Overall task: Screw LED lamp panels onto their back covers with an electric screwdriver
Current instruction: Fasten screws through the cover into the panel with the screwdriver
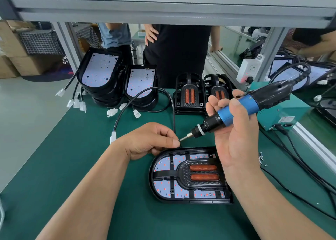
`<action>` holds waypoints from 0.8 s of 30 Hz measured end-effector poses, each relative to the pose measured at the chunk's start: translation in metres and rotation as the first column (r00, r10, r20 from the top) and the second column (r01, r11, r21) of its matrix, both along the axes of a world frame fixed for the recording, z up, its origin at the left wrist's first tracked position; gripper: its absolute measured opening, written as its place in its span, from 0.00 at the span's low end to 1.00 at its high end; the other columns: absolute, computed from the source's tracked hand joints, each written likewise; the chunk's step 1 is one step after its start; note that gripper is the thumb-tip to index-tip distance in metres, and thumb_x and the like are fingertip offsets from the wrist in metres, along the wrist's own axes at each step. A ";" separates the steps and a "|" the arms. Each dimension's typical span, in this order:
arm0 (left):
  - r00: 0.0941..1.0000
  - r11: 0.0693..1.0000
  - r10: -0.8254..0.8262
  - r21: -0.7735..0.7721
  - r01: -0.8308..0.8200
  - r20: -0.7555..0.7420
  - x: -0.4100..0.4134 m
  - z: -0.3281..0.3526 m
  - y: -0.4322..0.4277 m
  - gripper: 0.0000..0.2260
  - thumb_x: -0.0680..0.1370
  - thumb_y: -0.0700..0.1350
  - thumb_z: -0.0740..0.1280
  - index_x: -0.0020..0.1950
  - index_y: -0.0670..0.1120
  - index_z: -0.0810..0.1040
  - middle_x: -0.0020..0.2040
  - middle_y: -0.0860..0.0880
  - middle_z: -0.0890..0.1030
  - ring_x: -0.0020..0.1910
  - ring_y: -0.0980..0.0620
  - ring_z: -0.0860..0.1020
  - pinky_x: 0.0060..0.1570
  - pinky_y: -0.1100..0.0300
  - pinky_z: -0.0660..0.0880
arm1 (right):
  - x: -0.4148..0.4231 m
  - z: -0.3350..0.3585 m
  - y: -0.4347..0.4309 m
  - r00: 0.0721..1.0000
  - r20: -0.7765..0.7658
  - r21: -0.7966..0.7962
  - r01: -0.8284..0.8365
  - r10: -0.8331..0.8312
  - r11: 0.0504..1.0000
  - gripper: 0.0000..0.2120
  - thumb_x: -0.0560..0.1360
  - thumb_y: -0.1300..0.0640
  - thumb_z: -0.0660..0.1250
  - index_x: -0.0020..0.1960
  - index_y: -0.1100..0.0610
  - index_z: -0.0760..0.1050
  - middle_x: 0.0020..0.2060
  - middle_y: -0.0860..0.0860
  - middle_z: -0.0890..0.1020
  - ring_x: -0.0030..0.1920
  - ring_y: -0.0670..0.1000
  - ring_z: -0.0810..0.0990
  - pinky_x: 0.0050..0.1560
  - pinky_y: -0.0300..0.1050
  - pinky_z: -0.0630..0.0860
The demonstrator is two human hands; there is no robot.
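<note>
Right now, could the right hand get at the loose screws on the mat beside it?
Probably yes: the loose screws lie bare on the mat just beside the right hand, nothing between, though it grips the electric screwdriver.

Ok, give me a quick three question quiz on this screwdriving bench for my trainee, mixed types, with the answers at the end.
1. True or false: the right hand grips the electric screwdriver.
2. Fill in: the loose screws lie on the green mat to the ___ of the lamp assembly.
3. The left hand pinches at: A) the bit tip, B) the lamp assembly, C) the loose screws.
Key: 1 true; 2 right; 3 A.
</note>
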State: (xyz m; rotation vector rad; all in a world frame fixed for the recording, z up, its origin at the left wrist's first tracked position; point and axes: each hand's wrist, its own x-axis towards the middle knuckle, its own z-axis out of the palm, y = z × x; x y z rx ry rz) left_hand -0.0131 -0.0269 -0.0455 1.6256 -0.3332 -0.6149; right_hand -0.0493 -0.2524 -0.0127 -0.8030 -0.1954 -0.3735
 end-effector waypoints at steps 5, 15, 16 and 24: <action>1.000 1.000 -0.014 -0.014 0.014 0.009 0.000 0.000 -0.001 0.04 0.74 0.43 0.76 0.46 0.44 0.88 0.38 0.48 0.82 0.29 0.58 0.70 0.26 0.69 0.63 | 0.000 0.000 -0.001 1.000 -0.018 0.003 -0.003 0.003 1.000 0.11 0.85 0.62 0.64 0.66 0.57 0.69 0.41 0.53 0.82 0.63 0.63 0.85 0.63 0.53 0.81; 0.999 0.999 -0.044 -0.025 0.045 0.018 0.001 -0.001 0.001 0.05 0.76 0.44 0.75 0.50 0.45 0.88 0.39 0.50 0.82 0.32 0.56 0.67 0.28 0.69 0.63 | 0.003 -0.001 -0.003 0.999 -0.054 0.013 0.002 -0.001 1.000 0.10 0.85 0.61 0.65 0.65 0.57 0.69 0.42 0.53 0.82 0.62 0.62 0.85 0.63 0.53 0.82; 0.999 0.999 -0.047 -0.025 0.048 0.020 0.002 -0.002 0.001 0.05 0.76 0.44 0.75 0.50 0.46 0.88 0.39 0.50 0.81 0.32 0.56 0.67 0.28 0.69 0.63 | 0.003 -0.002 -0.003 0.998 -0.059 0.016 0.006 -0.005 1.000 0.11 0.85 0.61 0.65 0.66 0.57 0.69 0.42 0.53 0.82 0.62 0.62 0.85 0.63 0.53 0.82; 0.996 0.998 0.024 -0.053 -0.019 0.085 0.005 -0.008 -0.003 0.03 0.75 0.43 0.75 0.47 0.47 0.89 0.34 0.53 0.78 0.30 0.59 0.69 0.29 0.69 0.65 | 0.004 -0.003 -0.002 0.999 -0.040 -0.018 0.032 -0.033 0.999 0.13 0.86 0.61 0.66 0.67 0.56 0.67 0.44 0.53 0.80 0.63 0.61 0.84 0.69 0.56 0.79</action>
